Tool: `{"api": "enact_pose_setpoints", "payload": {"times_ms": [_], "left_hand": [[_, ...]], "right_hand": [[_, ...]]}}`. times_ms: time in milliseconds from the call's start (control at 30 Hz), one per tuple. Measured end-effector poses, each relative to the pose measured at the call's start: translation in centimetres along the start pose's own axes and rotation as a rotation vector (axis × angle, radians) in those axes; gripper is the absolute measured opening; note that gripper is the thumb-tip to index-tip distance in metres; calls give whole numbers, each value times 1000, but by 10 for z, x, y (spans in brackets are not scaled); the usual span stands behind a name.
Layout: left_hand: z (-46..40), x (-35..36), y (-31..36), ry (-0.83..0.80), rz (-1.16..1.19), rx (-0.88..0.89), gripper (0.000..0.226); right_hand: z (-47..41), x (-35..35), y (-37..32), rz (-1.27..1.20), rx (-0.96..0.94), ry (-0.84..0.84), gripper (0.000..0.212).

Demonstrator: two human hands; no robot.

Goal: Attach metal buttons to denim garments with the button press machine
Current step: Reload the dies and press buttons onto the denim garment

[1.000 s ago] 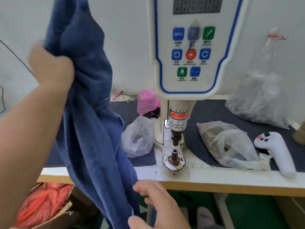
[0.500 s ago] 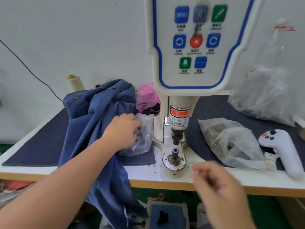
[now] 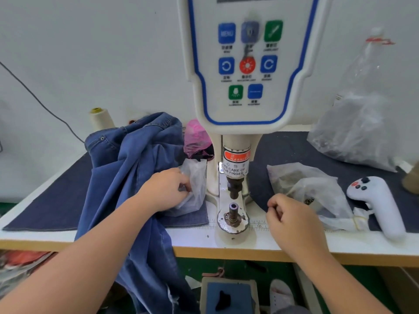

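Denim garment [image 3: 127,177] lies heaped on the counter [image 3: 249,242], left of the button press machine [image 3: 235,189], hem hanging off; left hand [image 3: 167,189] reaches into a small clear bag [image 3: 196,184], seemingly for buttons, grip hidden; right hand [image 3: 292,216] curls by another bag [image 3: 317,191], contents unclear.

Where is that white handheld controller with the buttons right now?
In the head view, the white controller lies at the table's far right, beside a clear plastic bag, right of the right hand.

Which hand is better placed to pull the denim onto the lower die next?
Left, probably. The left hand rests over the denim, at a small clear bag. The right hand sits right of the lower die, away from the cloth.
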State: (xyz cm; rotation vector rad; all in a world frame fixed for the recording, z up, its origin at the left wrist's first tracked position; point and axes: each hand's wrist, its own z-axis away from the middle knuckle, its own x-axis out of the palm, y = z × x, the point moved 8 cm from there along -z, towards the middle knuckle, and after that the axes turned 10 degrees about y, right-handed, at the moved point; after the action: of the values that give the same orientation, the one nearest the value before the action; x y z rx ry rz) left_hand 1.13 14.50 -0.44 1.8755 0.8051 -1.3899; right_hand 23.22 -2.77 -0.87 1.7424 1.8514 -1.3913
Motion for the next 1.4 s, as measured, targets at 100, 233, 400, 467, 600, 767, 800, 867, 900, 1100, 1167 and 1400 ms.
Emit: {"api": "enact_pose_setpoints", "payload": {"times_ms": [100, 233, 400, 467, 600, 767, 800, 867, 900, 1100, 1167, 1400], "left_hand": [[2, -2, 2, 48, -33, -9, 23], [6, -7, 5, 81, -97, -28, 17], [9, -10, 7, 79, -85, -72, 23], [11, -10, 9, 56, -70, -70, 24], [13, -12, 10, 66, -44, -83, 18], [15, -16, 7, 191, 42, -137, 13], [16, -20, 5, 243, 117, -170, 11], [20, -29, 5, 368, 282, -237, 10], [23, -34, 8, 430, 351, -252, 10], [56, -53, 60, 610, 551, -49, 20], [66, -55, 78, 609, 568, 32, 17], [76, -40, 102, 556, 441, 186, 5]], "right_hand": [[0, 0, 0, 3, 18, 3, 11], [0, 0, 1, 9, 33, -7, 9], [0, 0, 1, 6, 41, -6, 8], [0, 0, 2, 1, 45, -6, 8], [0, 0, 2, -5, 52, -4, 8], [0, 0, 3, -13, 51, 10, 9], [1, 0, 3, -14, 52, 10, 9], [0, 0, 4, -16, 55, 8, 9], [0, 1, 4, -17, 56, 8, 9], [0, 0, 4, -31, 52, 24, 9], [0, 0, 4, -39, 48, 29, 10], [0, 2, 5, -44, 60, 16, 9]]}}
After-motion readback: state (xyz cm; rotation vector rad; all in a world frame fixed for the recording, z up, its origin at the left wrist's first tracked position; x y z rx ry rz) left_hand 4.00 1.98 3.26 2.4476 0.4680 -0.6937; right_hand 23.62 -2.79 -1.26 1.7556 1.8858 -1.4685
